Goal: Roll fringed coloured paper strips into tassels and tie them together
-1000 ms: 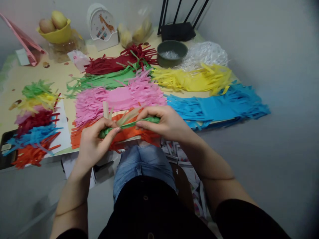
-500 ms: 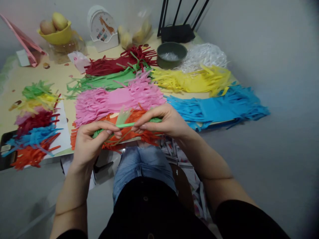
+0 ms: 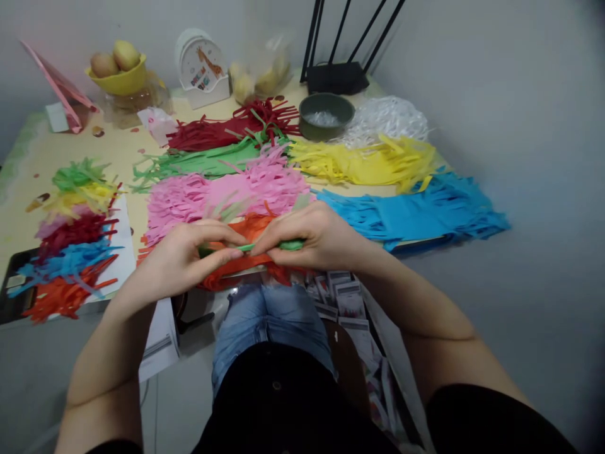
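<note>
Our hands have moved closer together, so the green paper roll [image 3: 265,246] looks tighter and thinner than a moment ago. Our left hand [image 3: 189,261] and right hand [image 3: 314,236] both pinch it, just above the orange paper [image 3: 246,227] at the table [image 3: 28,157] edge.

I read this as a room at home, used for paper craft. A table [image 3: 28,157] stands against a plain wall, with a fruit bowl [image 3: 123,81] at 11 o'clock, a giraffe clock [image 3: 202,63] at 12 and a router [image 3: 338,75] at 1. Piles of cut coloured paper [image 3: 227,189] cover the tabletop.
</note>
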Demonstrator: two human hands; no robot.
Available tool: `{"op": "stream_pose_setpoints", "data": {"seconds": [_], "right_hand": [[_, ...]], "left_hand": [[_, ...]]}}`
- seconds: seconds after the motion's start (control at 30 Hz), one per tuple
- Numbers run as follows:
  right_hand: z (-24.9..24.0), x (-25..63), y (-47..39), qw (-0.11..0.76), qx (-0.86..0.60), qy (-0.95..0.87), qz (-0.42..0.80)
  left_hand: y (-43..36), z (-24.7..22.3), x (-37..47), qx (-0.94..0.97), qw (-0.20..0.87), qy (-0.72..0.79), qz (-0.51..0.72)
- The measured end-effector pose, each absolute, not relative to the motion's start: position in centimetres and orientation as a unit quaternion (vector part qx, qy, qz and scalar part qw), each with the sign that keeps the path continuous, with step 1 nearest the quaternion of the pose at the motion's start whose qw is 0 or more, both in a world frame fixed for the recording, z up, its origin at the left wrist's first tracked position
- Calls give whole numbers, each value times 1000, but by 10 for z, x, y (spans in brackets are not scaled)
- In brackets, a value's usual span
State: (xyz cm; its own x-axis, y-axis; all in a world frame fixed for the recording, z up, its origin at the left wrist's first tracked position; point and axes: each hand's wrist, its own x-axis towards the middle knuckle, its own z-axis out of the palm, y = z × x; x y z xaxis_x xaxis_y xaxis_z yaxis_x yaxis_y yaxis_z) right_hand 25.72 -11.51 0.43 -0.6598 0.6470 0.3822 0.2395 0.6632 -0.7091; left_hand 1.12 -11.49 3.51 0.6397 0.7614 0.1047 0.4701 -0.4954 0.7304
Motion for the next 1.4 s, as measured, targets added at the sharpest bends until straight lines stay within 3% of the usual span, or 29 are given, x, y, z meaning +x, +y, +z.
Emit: {"op": "stream_pose_setpoints", "data": {"seconds": [0.1,0.3,0.43,0.57,0.73,0.93,1.03,1.3,1.4], "right_hand": [[9,261,-114,301,-242,-870,307],[15,262,-81,259,-264,-814,448],[5,241,-61,224,-216,-754,578],[-5,220,-64,314,-203,-657,655],[-2,210,-67,418,-165,-631,632],[14,202,-41,523,-143,-631,554],[26,201,-27,557,-192,-643,489],[30,229,41,484,-292,-802,194],[24,282,107,381,-489,-779,97]], "left_hand": [[-110,31,15,858,313,366,178],[-101,13,7,910,-31,317,265],[-94,1,-1,904,-141,250,316],[-87,-5,-2,872,-194,263,364],[-83,-4,13,806,-131,305,490],[-69,14,35,692,167,398,578],[-52,21,46,638,223,418,607],[3,31,41,580,196,419,671],[14,48,10,602,255,397,644]]}}
